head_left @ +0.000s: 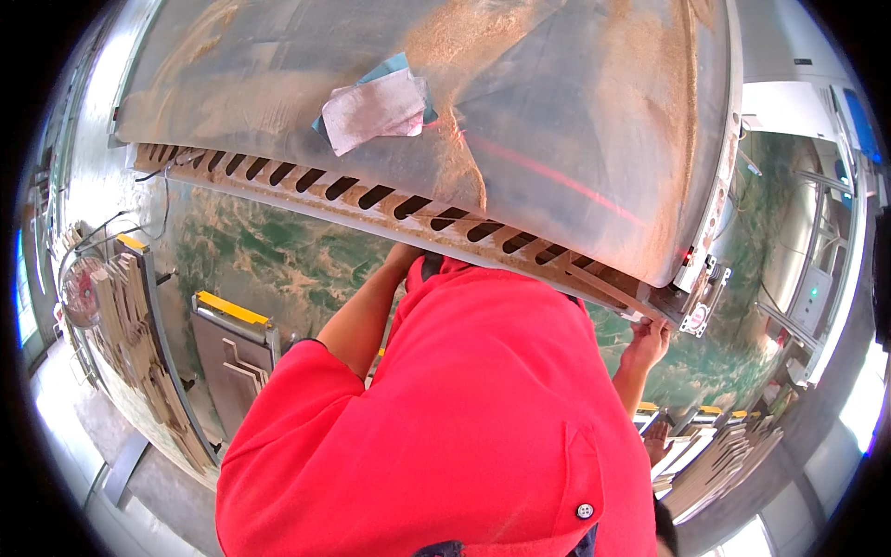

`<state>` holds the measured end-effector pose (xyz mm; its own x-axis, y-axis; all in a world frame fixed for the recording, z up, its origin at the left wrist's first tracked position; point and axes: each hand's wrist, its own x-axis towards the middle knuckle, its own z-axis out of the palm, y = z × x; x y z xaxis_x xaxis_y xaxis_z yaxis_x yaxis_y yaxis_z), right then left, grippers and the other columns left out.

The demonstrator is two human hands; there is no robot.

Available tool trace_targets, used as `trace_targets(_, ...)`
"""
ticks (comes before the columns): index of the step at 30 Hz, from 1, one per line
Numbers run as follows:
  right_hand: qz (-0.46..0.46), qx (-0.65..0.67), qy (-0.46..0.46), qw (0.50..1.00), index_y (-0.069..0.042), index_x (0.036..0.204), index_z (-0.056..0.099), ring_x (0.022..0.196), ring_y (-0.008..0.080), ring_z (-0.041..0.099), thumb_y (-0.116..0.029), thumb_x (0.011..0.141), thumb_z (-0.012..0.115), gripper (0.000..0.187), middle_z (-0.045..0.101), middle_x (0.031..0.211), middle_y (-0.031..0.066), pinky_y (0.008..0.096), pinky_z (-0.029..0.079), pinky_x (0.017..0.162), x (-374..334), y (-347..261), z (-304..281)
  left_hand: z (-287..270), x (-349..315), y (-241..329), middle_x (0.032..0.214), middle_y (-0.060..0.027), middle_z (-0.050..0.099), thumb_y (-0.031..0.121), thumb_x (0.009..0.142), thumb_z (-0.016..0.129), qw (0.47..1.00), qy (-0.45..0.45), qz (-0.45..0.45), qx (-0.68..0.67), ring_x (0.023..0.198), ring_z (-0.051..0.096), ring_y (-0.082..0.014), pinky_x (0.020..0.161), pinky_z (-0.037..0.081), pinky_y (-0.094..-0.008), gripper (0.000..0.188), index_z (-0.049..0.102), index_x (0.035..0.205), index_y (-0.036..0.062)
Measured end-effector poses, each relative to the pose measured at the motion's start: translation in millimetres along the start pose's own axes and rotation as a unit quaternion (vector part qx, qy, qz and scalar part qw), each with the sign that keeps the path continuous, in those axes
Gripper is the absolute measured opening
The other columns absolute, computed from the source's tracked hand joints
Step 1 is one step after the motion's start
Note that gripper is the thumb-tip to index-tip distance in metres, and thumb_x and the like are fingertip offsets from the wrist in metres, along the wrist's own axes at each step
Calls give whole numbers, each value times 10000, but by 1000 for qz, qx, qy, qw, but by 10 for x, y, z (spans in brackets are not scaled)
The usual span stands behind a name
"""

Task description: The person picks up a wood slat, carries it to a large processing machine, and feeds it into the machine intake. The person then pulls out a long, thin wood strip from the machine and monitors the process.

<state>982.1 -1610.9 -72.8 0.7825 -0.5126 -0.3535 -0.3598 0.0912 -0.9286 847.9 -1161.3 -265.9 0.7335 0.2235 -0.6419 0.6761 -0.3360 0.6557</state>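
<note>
In front of me is a wide grey machine table (278,97) dusted with sawdust, its near edge lined by a rail with slanted dark slots (376,197). My left hand (405,254) reaches under that near edge beside my red shirt; its fingers are hidden. At the right front corner, my right hand (648,343) is raised with fingers bent around the end of a thin tan strip (613,290), which lies along the slotted rail. On the table rest a whitish-pink sheet stack and a blue piece (376,107) beneath it. A red laser line crosses the surface.
Carts with stacked boards (139,325) and a yellow-topped panel (232,362) stand at left. More boards (724,464) lean at lower right, near another person's hand (657,443). A metal profile bracket (703,302) juts from the table's right corner. The green floor is strewn with sawdust.
</note>
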Motion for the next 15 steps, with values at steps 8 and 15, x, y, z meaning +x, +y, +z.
trace_targets(8,-34,0,15,999,-51,960,549,576,113,527,-142,911,546,104,591,759,46,262,459,510,22,313,-220,107,31,-299,921,-201,653,325,787,573,996,10,-82,-36,904,619,-347,809,465,-411,354,646,930,9)
trace_targets(15,-68,25,34,997,-46,941,552,602,123,535,-93,885,553,73,586,760,43,253,456,508,319,-96,-625,141,-397,-153,901,-201,647,314,790,551,996,23,-87,15,875,619,-341,771,466,-410,345,635,932,11)
